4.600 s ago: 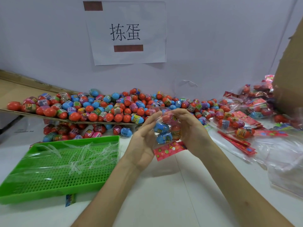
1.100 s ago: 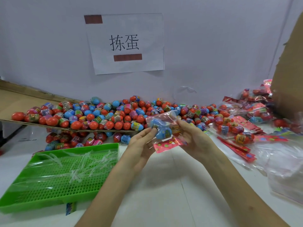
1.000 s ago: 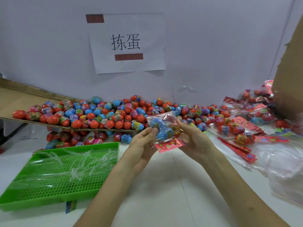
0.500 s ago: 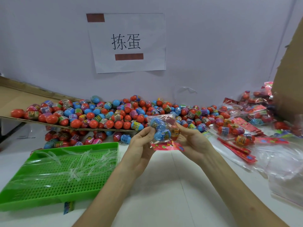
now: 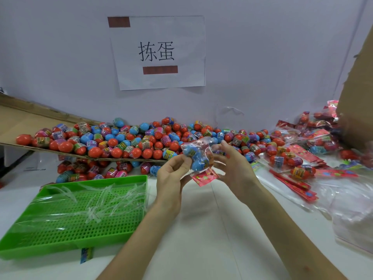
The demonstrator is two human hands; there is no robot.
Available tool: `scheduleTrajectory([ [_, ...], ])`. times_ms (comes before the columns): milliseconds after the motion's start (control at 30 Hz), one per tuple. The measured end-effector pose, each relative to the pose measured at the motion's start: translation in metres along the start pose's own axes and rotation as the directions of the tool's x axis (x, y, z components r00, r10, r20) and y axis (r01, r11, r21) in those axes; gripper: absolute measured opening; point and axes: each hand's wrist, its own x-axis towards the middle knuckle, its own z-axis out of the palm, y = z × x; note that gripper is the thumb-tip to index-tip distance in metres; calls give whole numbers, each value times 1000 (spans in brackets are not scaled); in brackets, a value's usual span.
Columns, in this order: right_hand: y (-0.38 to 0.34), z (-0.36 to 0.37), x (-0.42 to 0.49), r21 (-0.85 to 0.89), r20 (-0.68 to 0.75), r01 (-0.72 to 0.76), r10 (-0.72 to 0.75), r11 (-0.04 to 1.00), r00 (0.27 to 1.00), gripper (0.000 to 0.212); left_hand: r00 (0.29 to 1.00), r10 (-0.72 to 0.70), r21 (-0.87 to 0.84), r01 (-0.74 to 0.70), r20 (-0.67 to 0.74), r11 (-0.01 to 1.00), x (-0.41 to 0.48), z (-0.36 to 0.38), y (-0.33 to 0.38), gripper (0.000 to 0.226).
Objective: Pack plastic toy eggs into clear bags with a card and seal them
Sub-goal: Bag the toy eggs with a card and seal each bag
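A clear bag [image 5: 198,156] with blue and red toy eggs hangs in the air over the white table, a red card [image 5: 204,176] showing at its lower end. My left hand [image 5: 171,175] pinches the bag's left side. My right hand [image 5: 235,169] holds its right side with the fingers curled round the plastic. A big heap of loose red and blue eggs [image 5: 125,140] lies behind, partly on a cardboard sheet [image 5: 24,122].
A green perforated tray [image 5: 76,215] holding clear plastic strips sits at the left front. Filled bags [image 5: 302,142], red cards [image 5: 292,182] and empty clear bags [image 5: 355,211] lie to the right. A cardboard box wall [image 5: 357,98] stands at the far right.
Both hands have kept hold of the bag and turned it slightly; the red card now tilts down and to the right below the eggs.
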Motion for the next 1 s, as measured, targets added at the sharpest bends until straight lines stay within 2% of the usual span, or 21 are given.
scheduleTrajectory([
  [67, 0, -1, -1, -89, 79, -15, 23, 996, 997, 69, 999, 40, 58, -42, 24, 997, -1, 0, 1, 18],
  [100, 2, 0, -2, -122, 110, 13, 0, 992, 994, 71, 997, 63, 101, -66, 33, 993, -2, -1, 1, 19],
  [233, 8, 1, -2, -141, 63, 116, -108, 983, 992, 61, 996, 90, 182, -92, 20, 979, -3, -1, -1, 23],
  [400, 5, -7, 1, -13, 126, 98, -96, 995, 987, 49, 999, -3, 33, 1, 39, 999, -5, 2, 2, 38],
  [733, 2, -8, 0, 89, 240, 79, -99, 993, 966, 53, 997, 3, -41, 0, 80, 999, 1, -4, 3, 33],
  [900, 1, -13, 1, 94, 280, 101, -123, 990, 952, 43, 996, -47, -85, 54, 78, 995, 1, -4, 2, 36],
  [1000, 1, -16, 3, 85, 255, 104, -123, 991, 959, 29, 994, -72, -129, 82, 76, 988, 0, -3, 2, 37],
])
